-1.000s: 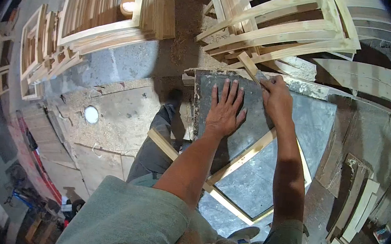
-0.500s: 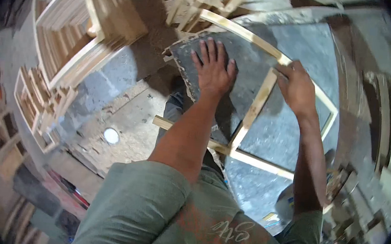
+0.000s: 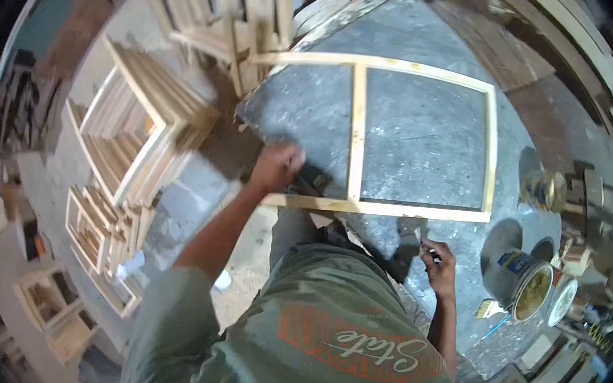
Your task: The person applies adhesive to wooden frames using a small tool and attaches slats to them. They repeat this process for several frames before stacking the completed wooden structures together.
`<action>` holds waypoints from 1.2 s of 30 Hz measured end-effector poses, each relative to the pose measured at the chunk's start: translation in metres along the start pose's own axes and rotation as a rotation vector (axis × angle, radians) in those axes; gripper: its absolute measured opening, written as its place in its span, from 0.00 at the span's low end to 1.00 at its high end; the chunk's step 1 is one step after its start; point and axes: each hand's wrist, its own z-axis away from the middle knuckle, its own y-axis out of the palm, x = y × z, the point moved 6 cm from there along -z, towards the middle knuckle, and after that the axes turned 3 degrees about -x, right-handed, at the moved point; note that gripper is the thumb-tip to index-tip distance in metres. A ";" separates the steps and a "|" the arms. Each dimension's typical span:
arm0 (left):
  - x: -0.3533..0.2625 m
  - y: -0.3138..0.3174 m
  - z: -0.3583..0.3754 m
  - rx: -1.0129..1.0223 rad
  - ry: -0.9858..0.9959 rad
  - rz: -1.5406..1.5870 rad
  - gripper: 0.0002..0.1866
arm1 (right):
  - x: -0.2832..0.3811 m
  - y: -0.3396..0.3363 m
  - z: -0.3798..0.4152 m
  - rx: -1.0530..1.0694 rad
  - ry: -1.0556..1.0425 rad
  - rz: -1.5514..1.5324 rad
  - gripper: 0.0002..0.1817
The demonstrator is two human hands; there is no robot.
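Note:
A pale wooden frame [image 3: 357, 134] with a crossbar lies on the grey tabletop [image 3: 412, 172]. My left hand [image 3: 277, 168] is above the table's left part, inside the frame's left section. Its fingers are curled and somewhat blurred; whatever they may hold is hidden. Just below the frame's near rail, my right hand [image 3: 439, 267] is closed around a small putty knife [image 3: 418, 235]. The light blade points up toward the frame, and the fingers cover most of the handle.
Stacked wooden frames [image 3: 139, 127] stand on the left, with more frames [image 3: 215, 28] at the back. At right are a bucket of yellowish paste [image 3: 533, 293], a white tub [image 3: 563, 299], a can [image 3: 543, 191] and a brush [image 3: 487, 308].
The wooden frame now lies squarer across my view. My right hand has let go of it, moved nearer my body and holds the putty knife. My left hand went from flat to curled.

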 end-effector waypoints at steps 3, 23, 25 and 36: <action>-0.012 0.046 0.050 0.186 0.158 -0.370 0.30 | -0.015 -0.011 0.009 -0.086 -0.119 0.003 0.18; -0.153 -0.056 0.059 -0.136 0.396 -0.550 0.15 | -0.043 -0.183 0.019 -0.824 -0.103 -0.718 0.19; -0.179 -0.079 0.050 -0.134 0.356 -0.535 0.16 | -0.043 -0.184 0.016 -0.822 -0.105 -0.731 0.19; -0.274 -0.186 -0.026 -0.069 0.148 -0.376 0.18 | -0.023 -0.172 0.008 -0.787 -0.118 -0.701 0.18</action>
